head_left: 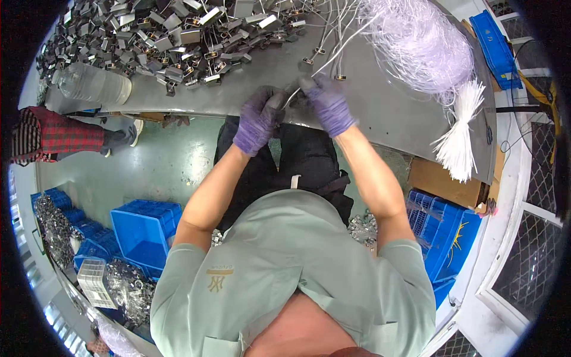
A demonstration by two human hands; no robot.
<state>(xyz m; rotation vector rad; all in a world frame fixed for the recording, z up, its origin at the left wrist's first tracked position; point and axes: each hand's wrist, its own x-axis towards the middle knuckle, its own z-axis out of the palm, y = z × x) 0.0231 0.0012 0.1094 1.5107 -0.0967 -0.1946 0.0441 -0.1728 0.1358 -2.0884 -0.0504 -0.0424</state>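
Note:
Both my hands wear purple gloves with dark, worn fingers and meet over the near edge of the grey table [410, 128]. My left hand [260, 119] is closed around the end of a thin white cable [291, 98]. My right hand [327, 104] grips the same cable a little to the right, its fingers bent. From there the cable runs up toward a big coil of pale, translucent cable [416, 44]. Small metal-ended connectors [340, 77] hang on thin cables just beyond my right hand. What lies inside my fingertips is hidden.
Small dark grey block-shaped parts [172, 41] are heaped at the far left, with a clear plastic bottle [95, 84] beside them. White cable ends [461, 131] droop over the right side. Blue crates [146, 229] stand on the floor; another person's plaid-covered part [71, 134] shows at left.

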